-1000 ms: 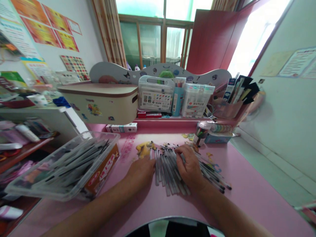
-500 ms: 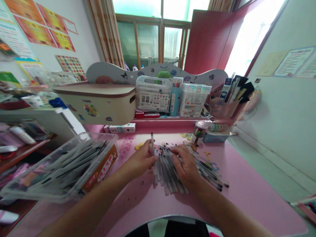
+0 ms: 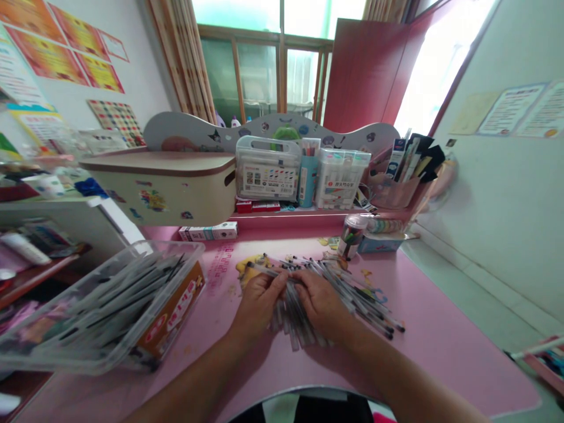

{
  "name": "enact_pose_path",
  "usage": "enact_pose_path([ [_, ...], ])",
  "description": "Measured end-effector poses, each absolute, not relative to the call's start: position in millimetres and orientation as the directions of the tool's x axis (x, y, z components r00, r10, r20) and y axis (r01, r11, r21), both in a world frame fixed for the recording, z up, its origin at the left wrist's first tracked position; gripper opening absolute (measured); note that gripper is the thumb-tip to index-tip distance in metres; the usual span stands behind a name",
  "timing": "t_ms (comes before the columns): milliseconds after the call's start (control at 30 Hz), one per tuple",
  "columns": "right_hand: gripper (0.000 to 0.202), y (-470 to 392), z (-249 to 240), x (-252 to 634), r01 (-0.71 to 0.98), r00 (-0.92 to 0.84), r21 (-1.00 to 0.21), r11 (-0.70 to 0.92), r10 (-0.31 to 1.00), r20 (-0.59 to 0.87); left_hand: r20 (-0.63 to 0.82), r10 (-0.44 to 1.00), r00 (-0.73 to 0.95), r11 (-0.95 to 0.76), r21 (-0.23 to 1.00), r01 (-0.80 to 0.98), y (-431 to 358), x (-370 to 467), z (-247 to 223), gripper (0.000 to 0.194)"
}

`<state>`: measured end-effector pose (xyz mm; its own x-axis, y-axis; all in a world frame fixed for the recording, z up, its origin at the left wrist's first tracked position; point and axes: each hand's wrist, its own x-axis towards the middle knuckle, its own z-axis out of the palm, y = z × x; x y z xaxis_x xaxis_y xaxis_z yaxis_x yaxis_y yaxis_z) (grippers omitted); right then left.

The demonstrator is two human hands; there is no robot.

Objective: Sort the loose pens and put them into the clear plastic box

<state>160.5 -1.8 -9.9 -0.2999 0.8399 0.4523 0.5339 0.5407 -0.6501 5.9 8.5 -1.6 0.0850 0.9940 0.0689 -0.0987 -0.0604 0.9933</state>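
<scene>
My left hand (image 3: 259,296) is closed on a pen (image 3: 263,269) with a clear barrel, which lies nearly crosswise above the desk. My right hand (image 3: 324,299) is bent over the same pen, its fingertips meeting the pen's right end close to the left fingertips. Beneath both hands is a pile of clear and grey pens (image 3: 296,323), partly hidden by them. More pens with dark ends (image 3: 370,311) lie fanned out to the right. Left of my hands, a clear plastic bin (image 3: 194,251) holds many similar pens (image 3: 118,294).
The pink desk (image 3: 427,364) carries a jar (image 3: 351,238) and a blue box (image 3: 381,242) at the back right. A lidded cream storage box (image 3: 176,197), a marker case (image 3: 268,173) and a pink pen holder (image 3: 392,191) stand on the shelf behind.
The pen in my left hand has tipped from upright to nearly level. My right hand has moved left to meet the left hand at the pen. The view has shifted slightly.
</scene>
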Motion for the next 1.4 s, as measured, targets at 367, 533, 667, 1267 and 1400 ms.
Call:
enact_pose_path([
  [367, 0.022, -15.9, -10.3, 150.6, 0.53, -0.325, -0.634, 0.563, 0.826, 0.461, 0.105, 0.982, 0.157, -0.087, 0.99, -0.112, -7.1, 7.8, -7.0, 0.024],
  [533, 0.026, -15.5, -11.1, 149.9, 0.524, -0.351, -0.659, 0.539, 0.842, 0.409, 0.065, 0.99, 0.128, -0.054, 0.995, -0.088, -8.9, 7.1, -4.5, 0.03],
  [667, 0.029, -16.4, -10.8, 149.1, 0.478, -0.347, -0.694, 0.539, 0.841, 0.414, 0.089, 0.99, 0.113, -0.079, 0.993, -0.085, -10.4, 5.6, -4.1, 0.03],
  [1267, 0.037, 6.4, 0.0, 173.6, 0.176, -0.135, -0.964, 0.197, 0.975, 0.175, -0.157, 0.799, 0.581, 0.266, 0.958, -0.106, 4.8, -9.9, 1.8, 0.048],
  [1400, 0.049, 5.2, 2.2, 174.6, 0.22, -0.221, -0.958, 0.183, 0.966, 0.134, -0.195, 0.694, 0.693, 0.281, 0.96, -0.012, 2.3, -12.1, 4.3, 0.052],
])
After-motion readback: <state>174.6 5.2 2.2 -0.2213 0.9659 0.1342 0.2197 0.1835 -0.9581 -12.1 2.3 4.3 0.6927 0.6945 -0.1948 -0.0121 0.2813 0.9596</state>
